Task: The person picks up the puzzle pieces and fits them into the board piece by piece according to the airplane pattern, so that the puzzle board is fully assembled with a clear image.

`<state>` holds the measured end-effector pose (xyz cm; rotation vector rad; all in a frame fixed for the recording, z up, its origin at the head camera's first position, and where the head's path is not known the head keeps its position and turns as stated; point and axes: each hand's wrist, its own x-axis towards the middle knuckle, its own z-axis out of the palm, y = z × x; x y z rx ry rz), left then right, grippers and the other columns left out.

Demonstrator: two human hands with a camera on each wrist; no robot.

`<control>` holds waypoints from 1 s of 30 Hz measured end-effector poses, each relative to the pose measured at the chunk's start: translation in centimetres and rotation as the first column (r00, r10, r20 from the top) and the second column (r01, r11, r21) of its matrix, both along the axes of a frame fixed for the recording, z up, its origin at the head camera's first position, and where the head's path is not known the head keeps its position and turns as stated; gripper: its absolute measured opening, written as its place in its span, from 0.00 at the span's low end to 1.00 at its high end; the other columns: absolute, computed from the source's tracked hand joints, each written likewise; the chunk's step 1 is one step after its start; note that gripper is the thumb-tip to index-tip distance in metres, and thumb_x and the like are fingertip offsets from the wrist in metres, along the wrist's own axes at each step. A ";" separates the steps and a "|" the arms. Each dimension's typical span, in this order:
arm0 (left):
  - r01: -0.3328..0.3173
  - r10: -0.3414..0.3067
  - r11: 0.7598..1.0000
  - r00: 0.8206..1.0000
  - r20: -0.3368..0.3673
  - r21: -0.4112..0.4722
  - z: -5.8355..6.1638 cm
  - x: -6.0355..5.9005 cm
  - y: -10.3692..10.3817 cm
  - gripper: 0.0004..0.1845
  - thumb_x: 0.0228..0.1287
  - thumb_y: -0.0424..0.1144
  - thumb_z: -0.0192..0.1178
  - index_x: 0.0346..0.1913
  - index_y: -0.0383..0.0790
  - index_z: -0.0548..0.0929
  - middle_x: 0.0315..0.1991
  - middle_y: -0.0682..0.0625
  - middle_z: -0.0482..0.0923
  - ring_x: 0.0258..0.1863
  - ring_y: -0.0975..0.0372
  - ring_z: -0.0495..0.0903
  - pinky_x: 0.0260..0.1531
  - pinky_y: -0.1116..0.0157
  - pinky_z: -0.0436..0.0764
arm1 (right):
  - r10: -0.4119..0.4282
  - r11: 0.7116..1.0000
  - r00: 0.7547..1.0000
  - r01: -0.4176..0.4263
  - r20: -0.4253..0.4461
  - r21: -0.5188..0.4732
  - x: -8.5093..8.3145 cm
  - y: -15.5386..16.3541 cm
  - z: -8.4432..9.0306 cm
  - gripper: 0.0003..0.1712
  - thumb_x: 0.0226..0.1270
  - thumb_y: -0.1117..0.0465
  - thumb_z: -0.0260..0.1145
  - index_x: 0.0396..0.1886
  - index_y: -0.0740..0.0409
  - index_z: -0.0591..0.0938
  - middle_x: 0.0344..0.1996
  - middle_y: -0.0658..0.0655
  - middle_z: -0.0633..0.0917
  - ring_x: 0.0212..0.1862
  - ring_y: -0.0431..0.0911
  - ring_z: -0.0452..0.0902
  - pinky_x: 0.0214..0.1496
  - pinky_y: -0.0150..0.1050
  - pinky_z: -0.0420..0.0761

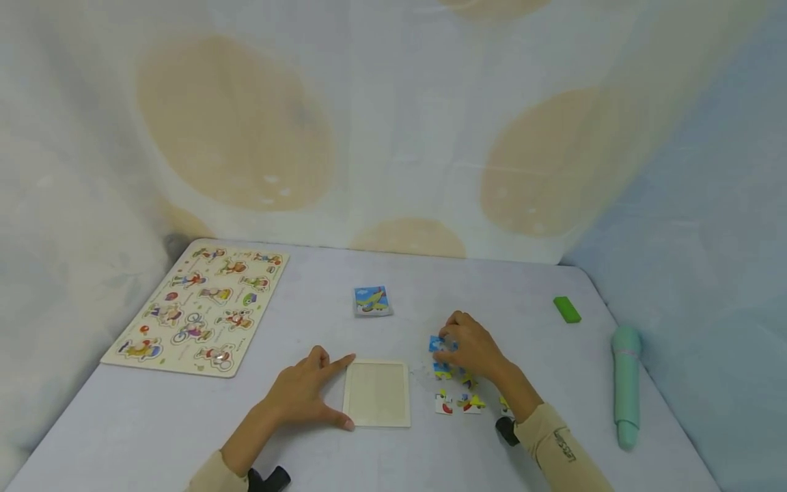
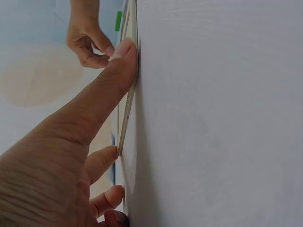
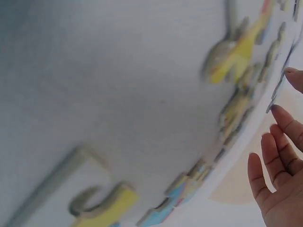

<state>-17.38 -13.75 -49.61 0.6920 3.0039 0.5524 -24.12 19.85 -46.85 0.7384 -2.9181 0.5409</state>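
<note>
My left hand (image 1: 341,391) lies flat on the table, index finger and thumb spread against the left edge of an empty square wooden puzzle tray (image 1: 376,395). In the left wrist view the thumb (image 2: 116,78) presses the tray's thin rim (image 2: 127,111). My right hand (image 1: 444,347), just right of the tray, pinches a blue puzzle piece (image 1: 436,343) in curled fingers. The right wrist view shows the fingers (image 3: 279,151) beside that piece's thin edge (image 3: 276,92). Several loose colourful pieces (image 1: 458,402) lie under and in front of the right hand.
A small aeroplane picture card (image 1: 371,301) lies behind the tray. A large wooden peg-puzzle board (image 1: 197,311) fills the table's left side. On the right are a green block (image 1: 566,309) and a teal microphone-shaped toy (image 1: 626,383). Cloth walls enclose the table.
</note>
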 end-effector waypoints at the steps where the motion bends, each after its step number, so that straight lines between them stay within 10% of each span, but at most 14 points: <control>1: -0.004 0.004 1.000 1.000 -0.003 0.003 0.0 0.0 0.0 0.59 0.18 0.83 0.56 0.65 0.63 0.67 0.36 0.56 0.57 0.24 0.65 0.60 0.18 0.68 0.61 | 0.004 1.000 1.000 -0.004 -0.007 -0.011 0.1 -0.1 0.1 0.19 0.47 0.48 0.74 0.36 0.55 0.84 0.39 0.50 0.73 0.44 0.43 0.68 0.47 0.42 0.72; 30: -0.045 0.044 0.999 0.999 0.024 0.012 0.2 -0.1 0.5 0.58 0.17 0.82 0.58 0.64 0.64 0.68 0.35 0.54 0.57 0.23 0.63 0.61 0.17 0.66 0.61 | 0.274 0.958 0.962 -0.275 0.023 0.079 3.5 -10.0 1.0 0.20 0.47 0.44 0.72 0.36 0.51 0.85 0.38 0.45 0.73 0.41 0.38 0.67 0.42 0.33 0.71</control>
